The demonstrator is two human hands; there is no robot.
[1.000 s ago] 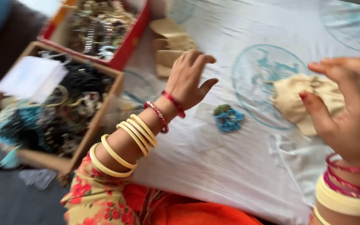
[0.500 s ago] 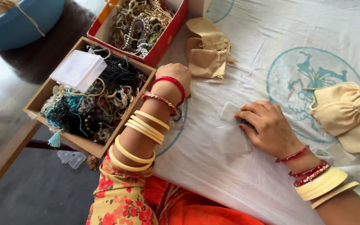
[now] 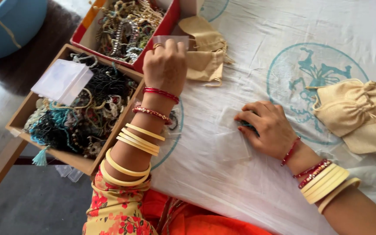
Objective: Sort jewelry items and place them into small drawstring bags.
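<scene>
On the white printed cloth (image 3: 249, 182), the right hand (image 3: 268, 128) presses a clear pouch (image 3: 236, 139) over something blue, while the left hand (image 3: 166, 65) pinches another clear pouch (image 3: 170, 41); neither looks sealed.

A home jewellery-packing workspace: boxes of tangled jewellery (image 3: 83, 113) and cloth pouches (image 3: 353, 113) on a printed sheet (image 3: 257, 26)

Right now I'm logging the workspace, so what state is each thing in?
Left hand: holding a clear plastic piece.
Right hand: pressing a clear pouch flat.
Red box: open, full of jewellery.
Wooden box: open, full.
Beige drawstring pouch: cinched shut.
</scene>
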